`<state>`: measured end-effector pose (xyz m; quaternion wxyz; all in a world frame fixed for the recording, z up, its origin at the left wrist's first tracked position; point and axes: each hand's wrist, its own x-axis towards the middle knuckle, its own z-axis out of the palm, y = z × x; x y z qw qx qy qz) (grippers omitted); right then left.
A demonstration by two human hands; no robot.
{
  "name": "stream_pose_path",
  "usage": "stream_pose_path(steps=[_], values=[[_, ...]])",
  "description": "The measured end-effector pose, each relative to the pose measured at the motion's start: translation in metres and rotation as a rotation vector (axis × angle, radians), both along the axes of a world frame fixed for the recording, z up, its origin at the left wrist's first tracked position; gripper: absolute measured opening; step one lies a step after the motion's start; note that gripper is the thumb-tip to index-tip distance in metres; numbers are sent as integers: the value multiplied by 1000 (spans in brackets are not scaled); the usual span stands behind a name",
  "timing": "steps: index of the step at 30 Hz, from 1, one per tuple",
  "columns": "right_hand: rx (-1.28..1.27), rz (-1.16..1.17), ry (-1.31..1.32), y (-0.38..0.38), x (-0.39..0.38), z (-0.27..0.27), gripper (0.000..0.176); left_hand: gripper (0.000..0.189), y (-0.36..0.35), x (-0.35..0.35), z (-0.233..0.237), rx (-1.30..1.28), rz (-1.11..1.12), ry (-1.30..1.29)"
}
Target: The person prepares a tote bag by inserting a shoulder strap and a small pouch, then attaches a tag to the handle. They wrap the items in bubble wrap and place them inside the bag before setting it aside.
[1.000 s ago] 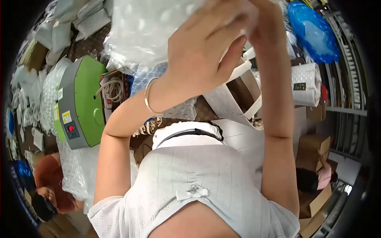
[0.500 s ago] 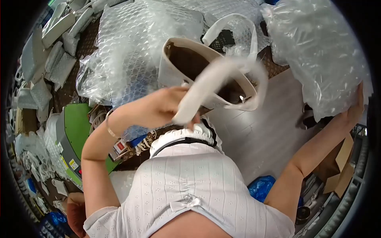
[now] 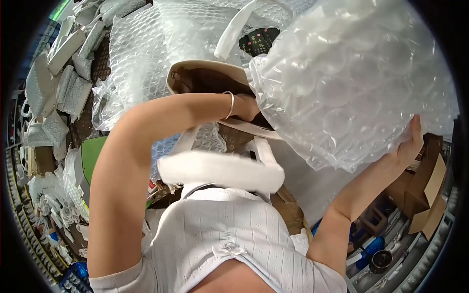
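A cream tote bag (image 3: 205, 68) with a brown lining stands open in front of me, one strap (image 3: 220, 171) lying across near my chest. My left hand (image 3: 245, 108), a bangle on its wrist, reaches into the bag's mouth; its fingers are hidden behind the bubble wrap. A large bundle of clear bubble wrap (image 3: 351, 83) is pressed against the bag's opening. My right hand (image 3: 409, 141) grips the bundle's lower right edge.
More bubble wrap sheets (image 3: 146, 58) cover the table behind the bag. Wrapped pale parcels (image 3: 63, 73) lie at the left. A green machine (image 3: 90, 156) sits at lower left. Cardboard boxes (image 3: 430, 190) stand at the right.
The bubble wrap bundle has swung from the right to over the bag's mouth. My left hand let go of the strap and went into the bag.
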<state>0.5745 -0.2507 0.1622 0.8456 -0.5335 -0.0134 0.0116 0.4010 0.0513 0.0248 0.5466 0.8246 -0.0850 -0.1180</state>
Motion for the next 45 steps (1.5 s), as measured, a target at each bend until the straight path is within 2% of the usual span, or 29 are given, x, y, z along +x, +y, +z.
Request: stream_pose_path(steps=[3,4,5,6,7,9,11,12,13,14,15,16,17,19,20,21,22,23,24,25,26,29,30,33,38,41,42,45], values=[[75,7,21,-41,7,-21,44,31,-5,-19,70,-443,326,520],[78,15,12,-52,7,-30,44,32,-11,-19,87,-517,381,596],[-29,-17,-31,-61,5,-40,44,33,-17,-18,104,-590,443,669],[-131,-44,-78,-64,7,-44,44,28,-30,-11,120,-409,449,644],[-117,-30,-91,-60,8,-41,44,29,-34,-3,119,-288,394,600],[-237,-9,-217,-50,0,-39,44,29,-28,19,77,60,150,524],[-348,-3,-331,-42,-6,-39,45,30,-21,41,17,447,-134,475],[-377,13,-369,-38,-6,-36,46,31,-17,42,0,561,-235,469],[-406,32,-396,-34,-6,-34,46,31,-13,39,-12,601,-291,473],[-429,57,-419,-30,-6,-31,47,32,-18,33,8,573,-303,483],[-446,90,-435,-23,-6,-30,48,36,-11,11,31,311,-183,549],[-461,129,-443,-14,-8,-29,48,41,-9,-12,79,45,-71,608],[-473,180,-442,-2,-12,-26,49,41,-9,-36,103,47,-61,606],[-503,307,-412,24,-27,-19,50,32,-12,-79,130,-59,-62,449],[-520,372,-389,38,-35,-15,50,32,-14,-92,127,-55,-54,447],[-560,496,-339,50,-42,-12,51,31,-18,-106,112,321,-85,223],[-562,505,-344,61,-47,-12,51,31,-21,-118,93,690,-110,-9],[-570,613,-449,72,-50,-12,51,31,-24,-129,74,1053,-128,-248],[-575,723,-555,82,-54,-11,51,31,-24,-133,54,1050,-110,-246],[-575,831,-662,88,-57,-11,51,32,-22,-130,33,1152,18,-489],[-574,841,-674,92,-60,-8,51,34,-18,-127,15,1249,146,-738],[-778,906,-688,100,-61,7,49,36,-11,-122,-19,1267,239,-681],[-784,915,-702,105,-63,10,49,38,-10,-119,-26,1272,282,-655],[-514,804,-527,116,-68,10,33,37,-14,-110,-18,1199,350,-626],[-657,924,-586,138,-55,0,30,34,-13,-107,-13,983,413,-680],[-1080,1039,-706,150,-55,-13,34,33,-12,-108,-17,1007,447,-648],[-1077,1041,-713,148,-54,-21,34,33,-10,-109,-18,1023,470,-628],[-1286,1070,-1055,130,-44,-47,40,35,-9,-107,-26,1027,489,-667]])
